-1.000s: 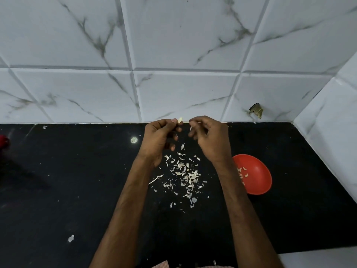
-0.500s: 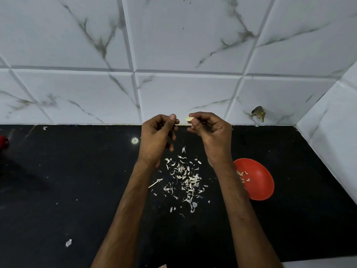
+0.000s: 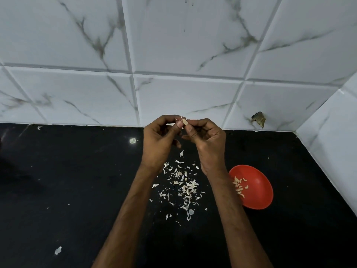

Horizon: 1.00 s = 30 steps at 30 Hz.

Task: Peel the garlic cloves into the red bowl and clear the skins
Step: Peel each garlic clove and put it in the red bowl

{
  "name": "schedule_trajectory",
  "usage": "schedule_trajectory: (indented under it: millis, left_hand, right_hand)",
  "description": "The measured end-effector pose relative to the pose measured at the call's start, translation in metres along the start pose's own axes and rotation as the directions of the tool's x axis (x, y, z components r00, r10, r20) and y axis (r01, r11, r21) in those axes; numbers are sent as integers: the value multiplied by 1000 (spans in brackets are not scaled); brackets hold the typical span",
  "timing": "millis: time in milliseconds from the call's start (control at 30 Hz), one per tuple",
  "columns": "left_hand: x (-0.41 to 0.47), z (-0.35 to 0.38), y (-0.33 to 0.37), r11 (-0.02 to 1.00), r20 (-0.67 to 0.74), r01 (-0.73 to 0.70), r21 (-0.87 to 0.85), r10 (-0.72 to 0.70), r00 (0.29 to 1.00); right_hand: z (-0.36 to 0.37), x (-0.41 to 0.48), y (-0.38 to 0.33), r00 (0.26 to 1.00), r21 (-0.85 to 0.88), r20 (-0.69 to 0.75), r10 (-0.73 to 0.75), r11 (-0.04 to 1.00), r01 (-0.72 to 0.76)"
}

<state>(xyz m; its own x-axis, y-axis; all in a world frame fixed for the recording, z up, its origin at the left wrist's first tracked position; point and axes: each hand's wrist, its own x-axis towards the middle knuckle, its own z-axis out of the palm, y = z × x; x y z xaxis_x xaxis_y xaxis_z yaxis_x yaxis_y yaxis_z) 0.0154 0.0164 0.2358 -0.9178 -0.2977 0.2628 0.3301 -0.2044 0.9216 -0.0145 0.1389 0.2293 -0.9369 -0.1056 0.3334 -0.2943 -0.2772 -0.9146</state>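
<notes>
While both hands were raised together above the black counter (image 3: 77,180), the left hand (image 3: 160,144) and the right hand (image 3: 207,144) met at their fingertips, with the fingers of each curled inward. Between them they pinched a single garlic clove (image 3: 185,121), a small pale piece held up in front of the bottom edge of the tiled wall (image 3: 183,45). The left thumb pressed against the clove from one side and the right thumb and forefinger closed on it from the other.

Below the hands, between the two forearms, a loose scatter of skins (image 3: 183,186) lay on the counter. The red bowl (image 3: 258,188) sat on the counter just to the right of the right forearm, which hid part of its left rim. A small heap of peeled cloves (image 3: 239,187) lay inside it, toward its left side.

A stray scrap of skin (image 3: 58,250) lay well apart from the scatter, near the lower left. A dark, chipped hole (image 3: 258,119) marked the wall near the right corner.
</notes>
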Motion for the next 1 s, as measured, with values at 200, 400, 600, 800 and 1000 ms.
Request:
schedule_trajectory:
  millis: [200,400,600,800,1000]
  left_hand:
    - [3,1,1,999,54,32,-37,-30,998]
    - [9,-6,2,995,87,80,-64,-74,993]
    - [15,-11,1,991,146,126,-36,-120,982]
    - [18,-17,3,987,193,164,2,-161,968]
    - [20,-24,1,977,229,201,71,-212,950]
  right_hand:
    - [0,4,-2,999,-128,-3,-47,991,46]
    - [-4,9,-11,989,-320,90,-119,937,142]
    - [-5,18,-17,959,-440,136,-247,853,282]
    - [-9,24,-17,940,-479,286,-185,822,307]
    - [-12,26,-17,896,-560,435,-89,752,347]
